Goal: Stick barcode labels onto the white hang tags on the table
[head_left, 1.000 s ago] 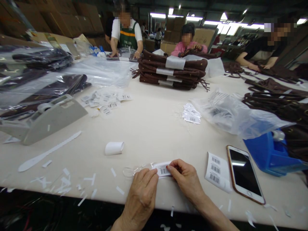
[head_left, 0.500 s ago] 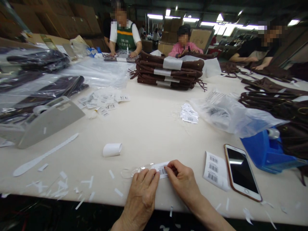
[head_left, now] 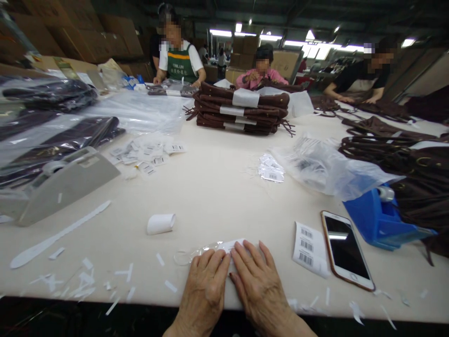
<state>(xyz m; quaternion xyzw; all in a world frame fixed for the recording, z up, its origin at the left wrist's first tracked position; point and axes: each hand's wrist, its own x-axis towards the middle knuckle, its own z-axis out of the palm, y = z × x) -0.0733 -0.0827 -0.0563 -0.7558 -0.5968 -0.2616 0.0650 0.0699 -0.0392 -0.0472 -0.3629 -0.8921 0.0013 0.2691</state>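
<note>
Near the front edge of the table lies a white tag [head_left: 227, 245] with a clear plastic loop [head_left: 182, 257] trailing to its left. My left hand [head_left: 206, 281] rests flat with its fingers over the tag's left part. Beside it, my right hand [head_left: 257, 276] lies flat with spread fingers pressing on the tag's right part. Both hands cover most of the tag, and its barcode is hidden under my right fingers. To the right is a sheet of barcode stickers [head_left: 308, 249], next to a phone [head_left: 347, 250].
A curled white paper [head_left: 159, 224] lies ahead of my hands. A grey tape dispenser [head_left: 70, 187] stands left, a blue one [head_left: 379, 220] right. Beyond are loose tags [head_left: 149, 152], silvery tags [head_left: 271, 168], a plastic bag [head_left: 326, 164] and stacked brown bags [head_left: 242, 110]. Co-workers sit opposite.
My right hand has gone from pinching the tag's right end to lying flat over it, covering the barcode. My left hand stays on the tag. The whole view has shifted slightly.
</note>
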